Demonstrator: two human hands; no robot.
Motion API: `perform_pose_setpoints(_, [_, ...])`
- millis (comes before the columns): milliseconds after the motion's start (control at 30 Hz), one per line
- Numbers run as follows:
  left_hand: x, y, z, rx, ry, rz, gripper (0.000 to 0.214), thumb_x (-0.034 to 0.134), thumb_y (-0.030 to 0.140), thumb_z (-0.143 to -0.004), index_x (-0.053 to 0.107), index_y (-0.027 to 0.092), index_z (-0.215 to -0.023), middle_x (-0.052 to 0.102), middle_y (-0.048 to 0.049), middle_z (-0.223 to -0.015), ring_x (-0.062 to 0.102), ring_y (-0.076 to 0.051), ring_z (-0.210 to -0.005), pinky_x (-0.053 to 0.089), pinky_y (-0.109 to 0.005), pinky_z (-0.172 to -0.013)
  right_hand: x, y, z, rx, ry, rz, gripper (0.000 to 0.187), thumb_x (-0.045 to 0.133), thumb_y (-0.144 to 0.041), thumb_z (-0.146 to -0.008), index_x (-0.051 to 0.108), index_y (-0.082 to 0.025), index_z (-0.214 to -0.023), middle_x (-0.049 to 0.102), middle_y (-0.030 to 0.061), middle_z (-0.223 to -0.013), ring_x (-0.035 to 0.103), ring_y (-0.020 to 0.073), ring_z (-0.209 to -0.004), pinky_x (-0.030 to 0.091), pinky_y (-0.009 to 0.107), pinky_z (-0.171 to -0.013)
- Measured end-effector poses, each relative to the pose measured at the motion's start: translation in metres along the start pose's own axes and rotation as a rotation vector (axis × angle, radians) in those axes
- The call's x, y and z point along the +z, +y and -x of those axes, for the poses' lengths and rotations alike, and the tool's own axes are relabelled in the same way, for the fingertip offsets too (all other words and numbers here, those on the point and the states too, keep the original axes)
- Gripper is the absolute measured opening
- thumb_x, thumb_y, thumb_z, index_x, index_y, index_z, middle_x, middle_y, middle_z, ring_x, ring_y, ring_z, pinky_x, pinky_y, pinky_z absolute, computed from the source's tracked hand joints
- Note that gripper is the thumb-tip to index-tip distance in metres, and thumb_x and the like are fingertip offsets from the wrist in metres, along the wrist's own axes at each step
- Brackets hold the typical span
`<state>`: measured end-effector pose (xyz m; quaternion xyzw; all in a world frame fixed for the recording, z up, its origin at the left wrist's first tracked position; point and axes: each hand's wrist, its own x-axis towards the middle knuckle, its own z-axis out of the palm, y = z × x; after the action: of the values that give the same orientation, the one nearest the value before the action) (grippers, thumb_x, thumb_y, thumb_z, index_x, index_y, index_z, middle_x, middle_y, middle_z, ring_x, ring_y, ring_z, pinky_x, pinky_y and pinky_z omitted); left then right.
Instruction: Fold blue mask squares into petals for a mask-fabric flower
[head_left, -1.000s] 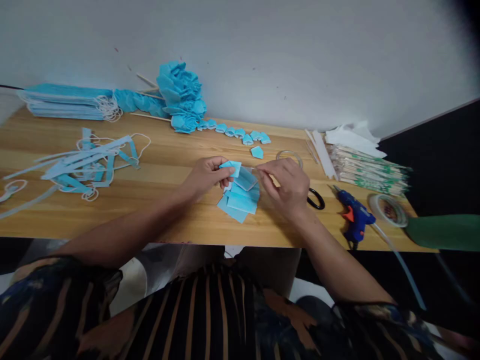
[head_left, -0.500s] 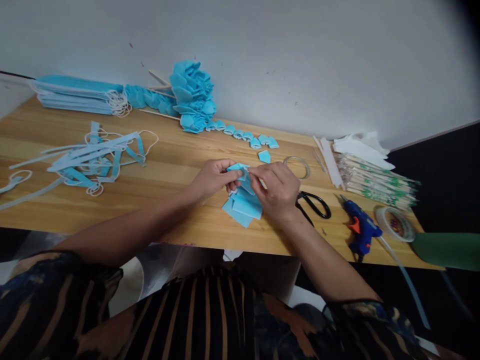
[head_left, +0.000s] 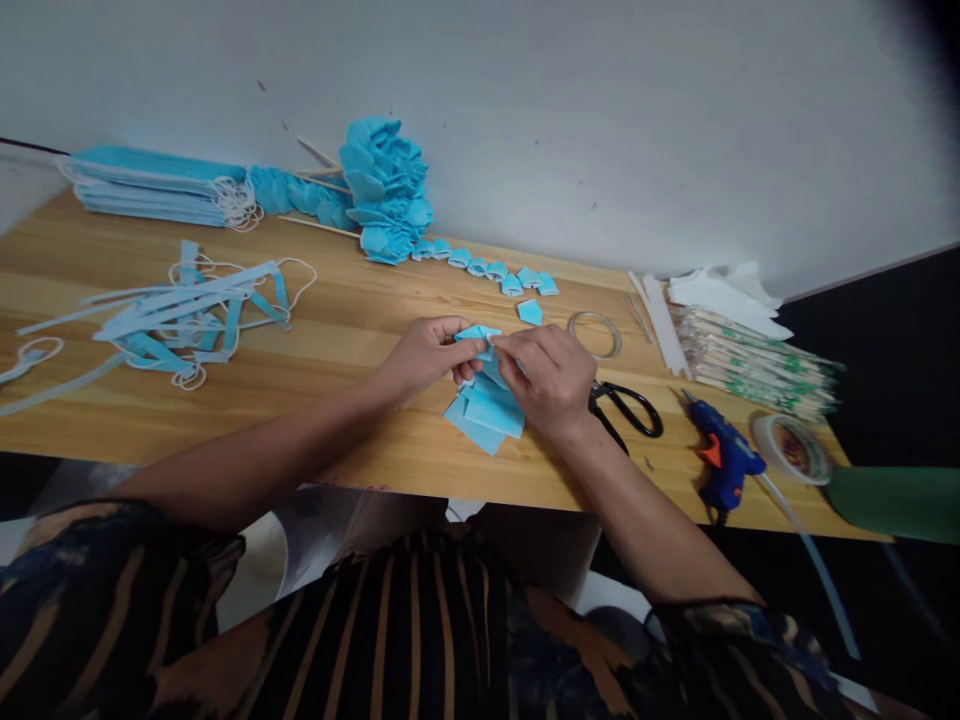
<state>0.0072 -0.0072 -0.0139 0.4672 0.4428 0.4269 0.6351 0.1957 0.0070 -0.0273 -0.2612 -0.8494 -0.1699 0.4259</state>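
My left hand (head_left: pixel 439 350) pinches a small folded piece of blue mask fabric (head_left: pixel 475 332) between thumb and fingers. At that piece's right edge, the thumb and fingertips of my right hand (head_left: pixel 551 375) are pressed together on a white bit of it. Beneath both hands, several cut blue fabric pieces (head_left: pixel 491 412) lie overlapped on the wooden table (head_left: pixel 360 400). Just right of my right hand are black-handled scissors (head_left: pixel 637 408), their blades hidden. Beyond the hands lies a single folded blue petal (head_left: pixel 529 312), near a row of similar petals (head_left: pixel 477 266).
Blue fabric flowers (head_left: pixel 386 185) on sticks stand by the wall, beside stacked face masks (head_left: pixel 157 185). Mask strips with ear loops (head_left: pixel 195 310) lie left. Rightward are a tape ring (head_left: pixel 595 334), wrapped chopsticks (head_left: pixel 757 360), a blue glue gun (head_left: pixel 721 450) and a tape roll (head_left: pixel 791 448).
My right fingertips have shifted slightly left along the edge of the folded blue piece. My left hand keeps its pinch, almost unmoved.
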Motion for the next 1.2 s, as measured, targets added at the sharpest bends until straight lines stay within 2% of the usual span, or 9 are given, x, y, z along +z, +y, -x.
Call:
perform_pose_setpoints(200, [-0.001, 0.0, 0.0, 0.009, -0.021, 0.016, 0.018, 0.072, 0.013, -0.088, 0.062, 0.014, -0.072, 0.067, 0.0022, -0.062, 0.058, -0.006, -0.05, 0.045, -0.017, -0.053, 0.0, -0.001, -0.001, -0.004, -0.002, -0.05, 0.012, 0.063, -0.013, -0.098, 0.072, -0.02, -0.101, 0.077, 0.0037, -0.083, 0.068, 0.0169, -0.075, 0.049, 0.032, -0.068])
perform_pose_setpoints(433, [-0.004, -0.006, -0.003, 0.016, -0.047, 0.045, 0.016, 0.073, 0.015, -0.089, 0.063, 0.013, -0.076, 0.068, 0.0021, -0.064, 0.06, -0.006, -0.052, 0.046, -0.017, -0.053, 0.001, 0.0, 0.0, 0.015, -0.062, -0.061, 0.015, 0.059, -0.015, -0.1, 0.073, -0.021, -0.096, 0.077, 0.0033, -0.083, 0.067, 0.0164, -0.075, 0.05, 0.031, -0.069])
perform_pose_setpoints(633, [-0.005, -0.008, -0.005, -0.03, -0.032, 0.118, 0.015, 0.07, 0.015, -0.091, 0.064, 0.013, -0.077, 0.068, 0.0015, -0.066, 0.061, -0.006, -0.051, 0.049, -0.018, -0.055, 0.002, 0.001, 0.0, 0.004, -0.069, -0.042, 0.016, 0.06, -0.017, -0.101, 0.074, -0.02, -0.093, 0.077, 0.0041, -0.083, 0.065, 0.0166, -0.074, 0.048, 0.032, -0.067])
perform_pose_setpoints(733, [-0.005, -0.007, -0.006, -0.075, -0.029, 0.159, 0.015, 0.071, 0.015, -0.091, 0.064, 0.013, -0.078, 0.068, 0.0014, -0.064, 0.06, -0.006, -0.05, 0.049, -0.019, -0.054, 0.001, 0.002, 0.001, 0.035, -0.117, -0.005, 0.021, 0.058, -0.019, -0.103, 0.075, -0.022, -0.092, 0.077, 0.0035, -0.082, 0.064, 0.0162, -0.073, 0.047, 0.032, -0.066])
perform_pose_setpoints(900, [-0.004, -0.006, -0.006, -0.123, -0.021, 0.225, 0.017, 0.063, 0.011, -0.094, 0.064, 0.012, -0.076, 0.067, -0.0007, -0.063, 0.059, -0.007, -0.05, 0.047, -0.02, -0.053, 0.002, -0.001, 0.003, 0.084, -0.205, 0.017, 0.023, 0.056, -0.019, -0.104, 0.077, -0.023, -0.097, 0.079, 0.0051, -0.088, 0.065, 0.0173, -0.078, 0.047, 0.034, -0.07])
perform_pose_setpoints(967, [-0.004, -0.007, -0.007, -0.131, -0.02, 0.252, 0.016, 0.065, 0.012, -0.093, 0.064, 0.012, -0.077, 0.067, -0.0009, -0.062, 0.059, -0.008, -0.05, 0.047, -0.021, -0.054, 0.003, -0.005, 0.004, 0.088, -0.23, 0.041, 0.022, 0.056, -0.019, -0.104, 0.078, -0.022, -0.101, 0.079, 0.0056, -0.09, 0.066, 0.0176, -0.079, 0.046, 0.034, -0.07])
perform_pose_setpoints(1067, [-0.006, -0.007, -0.009, -0.112, -0.01, 0.286, 0.015, 0.069, 0.015, -0.091, 0.064, 0.012, -0.078, 0.066, -0.0007, -0.062, 0.06, -0.008, -0.052, 0.047, -0.02, -0.054, 0.0, -0.01, 0.005, 0.093, -0.29, 0.072, 0.026, 0.055, -0.016, -0.103, 0.076, -0.02, -0.118, 0.08, 0.0061, -0.091, 0.066, 0.0184, -0.08, 0.045, 0.034, -0.07])
perform_pose_setpoints(1200, [-0.01, -0.006, -0.009, -0.065, -0.024, 0.216, 0.018, 0.067, 0.019, -0.092, 0.063, 0.013, -0.076, 0.066, -0.001, -0.063, 0.06, -0.009, -0.052, 0.048, -0.021, -0.054, -0.016, -0.005, -0.003, 0.162, -0.352, -0.019, 0.037, 0.05, -0.015, -0.101, 0.071, -0.018, -0.132, 0.081, 0.007, -0.095, 0.07, 0.0209, -0.084, 0.049, 0.035, -0.072])
